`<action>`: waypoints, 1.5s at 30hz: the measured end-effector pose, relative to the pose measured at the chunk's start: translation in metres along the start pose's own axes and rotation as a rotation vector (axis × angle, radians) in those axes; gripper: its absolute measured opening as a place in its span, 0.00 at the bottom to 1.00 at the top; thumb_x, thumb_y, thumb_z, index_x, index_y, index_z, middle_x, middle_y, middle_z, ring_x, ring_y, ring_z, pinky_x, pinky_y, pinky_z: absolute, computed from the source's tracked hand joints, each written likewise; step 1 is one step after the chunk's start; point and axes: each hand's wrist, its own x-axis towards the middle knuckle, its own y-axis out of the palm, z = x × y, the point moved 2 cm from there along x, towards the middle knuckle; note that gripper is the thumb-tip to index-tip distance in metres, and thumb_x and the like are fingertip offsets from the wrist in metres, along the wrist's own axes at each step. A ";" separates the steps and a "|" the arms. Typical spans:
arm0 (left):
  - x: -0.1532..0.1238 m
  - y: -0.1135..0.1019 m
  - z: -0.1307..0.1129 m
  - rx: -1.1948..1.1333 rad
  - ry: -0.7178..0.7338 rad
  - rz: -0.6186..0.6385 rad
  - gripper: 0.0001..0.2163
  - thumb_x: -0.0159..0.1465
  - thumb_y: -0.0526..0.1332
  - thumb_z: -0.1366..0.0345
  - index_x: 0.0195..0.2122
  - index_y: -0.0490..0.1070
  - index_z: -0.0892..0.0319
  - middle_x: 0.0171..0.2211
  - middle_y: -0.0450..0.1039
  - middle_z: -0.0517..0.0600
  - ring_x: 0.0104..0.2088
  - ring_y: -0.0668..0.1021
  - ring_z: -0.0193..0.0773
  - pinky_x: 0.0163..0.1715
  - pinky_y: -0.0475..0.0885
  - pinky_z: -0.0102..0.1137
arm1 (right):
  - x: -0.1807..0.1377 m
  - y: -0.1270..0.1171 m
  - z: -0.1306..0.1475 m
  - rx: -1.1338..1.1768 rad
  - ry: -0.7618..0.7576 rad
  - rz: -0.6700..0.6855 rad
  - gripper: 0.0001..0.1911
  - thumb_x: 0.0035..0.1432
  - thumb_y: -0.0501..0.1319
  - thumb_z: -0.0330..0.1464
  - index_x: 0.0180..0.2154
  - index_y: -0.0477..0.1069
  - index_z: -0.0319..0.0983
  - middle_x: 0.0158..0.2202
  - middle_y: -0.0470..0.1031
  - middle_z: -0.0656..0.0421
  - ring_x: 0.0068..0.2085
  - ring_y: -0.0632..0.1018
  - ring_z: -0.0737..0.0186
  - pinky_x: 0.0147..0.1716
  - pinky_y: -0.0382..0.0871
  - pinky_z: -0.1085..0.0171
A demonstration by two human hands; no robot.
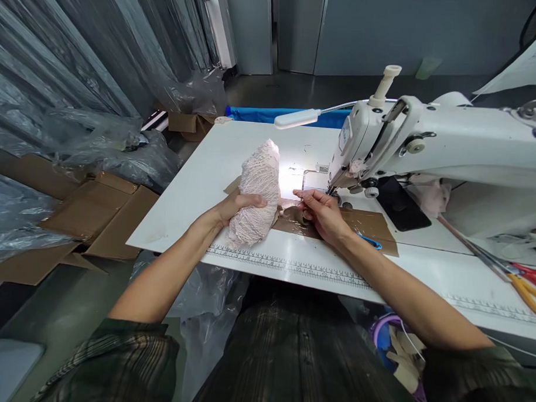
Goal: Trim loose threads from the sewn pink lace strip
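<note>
My left hand [239, 209] is closed around a bundle of pale pink, textured lace-like fabric [257, 189], thumb across its front. The bundle stands tilted over the near left part of the white sewing table [180, 192]. My right hand [319, 211] is just left of the sewing machine's needle area [333, 188], thumb and forefinger pinched together. Whatever may be between those fingertips is too small to make out. Below that hand lies a brown cardboard piece [372, 225] with shiny tape on it. A blue-handled tool [371, 241] lies partly hidden by my right wrist.
The white sewing machine [463, 140] fills the right side, with a lamp [297, 118] lighting the table. A black phone [403, 204] lies under its arm. Scissors with orange handles [526, 295] lie at the far right. A ruler strip [287, 265] runs along the front edge; open cardboard boxes [92, 209] stand left.
</note>
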 end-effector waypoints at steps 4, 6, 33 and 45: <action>0.003 0.003 -0.004 -0.004 -0.012 -0.027 0.14 0.46 0.69 0.74 0.36 0.79 0.64 0.29 0.80 0.55 0.32 0.80 0.52 0.32 0.75 0.38 | -0.014 0.009 0.003 -0.017 0.041 0.084 0.21 0.50 0.65 0.51 0.28 0.67 0.40 0.22 0.72 0.63 0.18 0.62 0.73 0.17 0.54 0.69; 0.005 0.003 -0.004 0.001 -0.018 -0.043 0.14 0.46 0.69 0.73 0.37 0.79 0.64 0.29 0.80 0.55 0.31 0.80 0.51 0.31 0.75 0.37 | -0.024 0.010 0.003 -0.089 0.118 0.116 0.19 0.51 0.65 0.48 0.27 0.66 0.39 0.21 0.73 0.62 0.16 0.60 0.74 0.16 0.51 0.70; 0.021 -0.005 -0.010 -0.049 -0.204 -0.023 0.16 0.48 0.69 0.65 0.38 0.78 0.66 0.30 0.79 0.61 0.30 0.79 0.54 0.31 0.75 0.41 | -0.076 -0.013 0.032 -0.229 0.294 0.276 0.21 0.49 0.68 0.50 0.26 0.67 0.39 0.16 0.64 0.66 0.15 0.57 0.75 0.13 0.44 0.70; 0.015 0.006 -0.015 0.175 -0.155 -0.083 0.15 0.46 0.69 0.62 0.35 0.76 0.61 0.28 0.78 0.53 0.30 0.80 0.47 0.30 0.76 0.36 | -0.143 -0.044 0.006 -0.242 0.623 0.636 0.12 0.56 0.62 0.38 0.32 0.70 0.35 0.17 0.63 0.67 0.17 0.59 0.75 0.15 0.48 0.73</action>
